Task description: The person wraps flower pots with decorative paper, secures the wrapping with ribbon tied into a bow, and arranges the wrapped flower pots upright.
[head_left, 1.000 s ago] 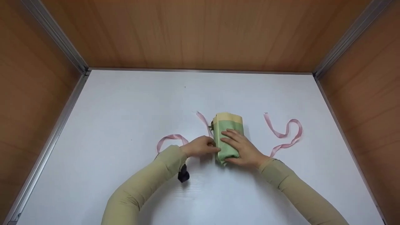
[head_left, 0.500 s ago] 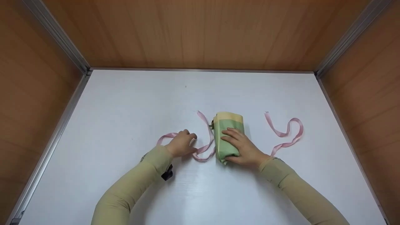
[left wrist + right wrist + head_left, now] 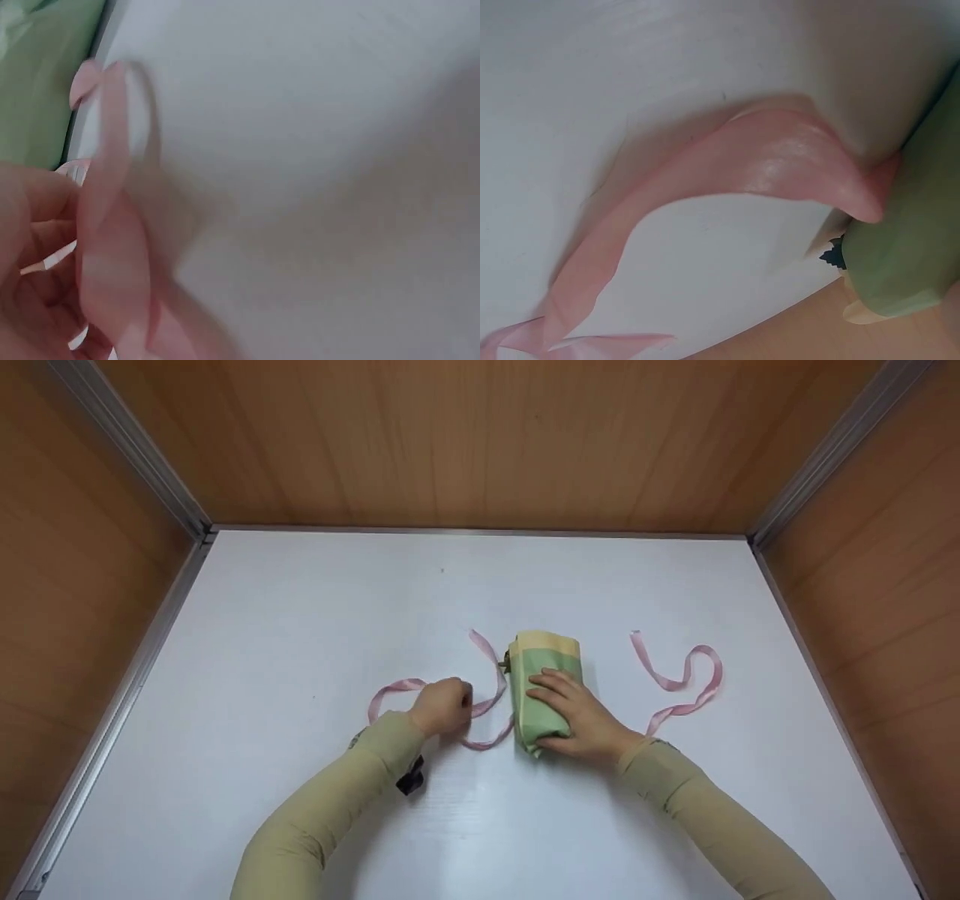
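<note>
A rolled or folded green cloth bundle (image 3: 551,658) with a yellow band at its far end lies a little right of the table's middle. My right hand (image 3: 581,720) rests over its near half, fingers spread on top and thumb by the near end. Left of the bundle, my left hand (image 3: 444,705) has its fingers curled on a pink ribbon (image 3: 489,745); the left wrist view gives the ribbon (image 3: 112,255) close against the fingers (image 3: 45,195). That ribbon loops on both sides of the hand. How it runs at the bundle is hidden.
Right of the bundle, a wavy length of pink ribbon (image 3: 709,690) lies on the white table (image 3: 337,600). A small dark piece (image 3: 505,662) sticks out at the bundle's left side. Wooden panels (image 3: 480,450) stand behind and at both sides.
My left hand has come away from the bundle's left edge, moved left to the pink ribbon, and curled its fingers there. The right hand and bundle have stayed in place.
</note>
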Tool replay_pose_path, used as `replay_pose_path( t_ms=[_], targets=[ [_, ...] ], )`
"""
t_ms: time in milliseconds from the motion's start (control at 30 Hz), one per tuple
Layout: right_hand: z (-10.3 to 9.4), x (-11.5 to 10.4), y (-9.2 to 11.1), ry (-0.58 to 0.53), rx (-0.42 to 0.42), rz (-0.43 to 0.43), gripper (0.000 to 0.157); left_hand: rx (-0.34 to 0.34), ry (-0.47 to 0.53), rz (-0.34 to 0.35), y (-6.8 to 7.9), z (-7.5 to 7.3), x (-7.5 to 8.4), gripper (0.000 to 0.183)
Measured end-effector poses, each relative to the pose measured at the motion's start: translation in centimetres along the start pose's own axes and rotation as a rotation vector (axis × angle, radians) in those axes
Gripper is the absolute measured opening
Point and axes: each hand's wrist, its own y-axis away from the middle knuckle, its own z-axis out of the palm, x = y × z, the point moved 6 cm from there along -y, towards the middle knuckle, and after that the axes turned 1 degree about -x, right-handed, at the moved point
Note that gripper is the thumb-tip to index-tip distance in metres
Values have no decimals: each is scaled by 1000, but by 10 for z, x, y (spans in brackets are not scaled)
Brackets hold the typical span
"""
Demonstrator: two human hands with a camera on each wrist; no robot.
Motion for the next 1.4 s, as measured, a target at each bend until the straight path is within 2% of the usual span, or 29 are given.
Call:
replay_pose_path(
  t_ms=[133,200,267,367,433,500,567,700,767,833,1000,1100,1167,1300,1400],
  targets=[
    [1,0,1,-10,-3,5,70,69,100,-219,20,-31,-40,8],
    [2,0,1,-9,-5,7,70,117,118,-304,32,-48,-60,8],
    [2,-1,2,-11,-9,11,70,178,102,-360,43,-64,-79,10],
    [1,-1,1,-22,-16,19,70,255,19,-398,55,-81,-99,12],
    [1,-1,1,-30,-23,27,69,276,-7,-392,59,-85,-105,19],
    [1,1,0,-33,-31,39,69,243,5,-351,60,-81,-104,31],
    [2,2,-1,-33,-43,51,69,145,29,-289,59,-71,-98,44],
    [3,2,-2,-36,-59,67,70,-115,54,-207,62,-49,-89,69],
    [3,1,-2,-36,-59,64,69,-181,32,-195,65,-44,-89,74],
    [3,0,-2,-33,-57,58,69,-189,14,-189,67,-42,-92,75],
    [2,0,-1,-35,-47,59,70,-97,7,-185,66,-47,-97,82],
    [1,1,-1,-36,-43,61,69,-78,29,-204,66,-47,-99,87],
    [1,1,-1,-34,-41,58,69,-81,23,-213,67,-47,-100,72],
    [1,1,-1,-33,-29,42,69,-67,-13,-232,68,-50,-100,29],
    [1,0,-1,-26,-10,17,70,-44,-40,-243,70,-54,-99,15]
  ],
)
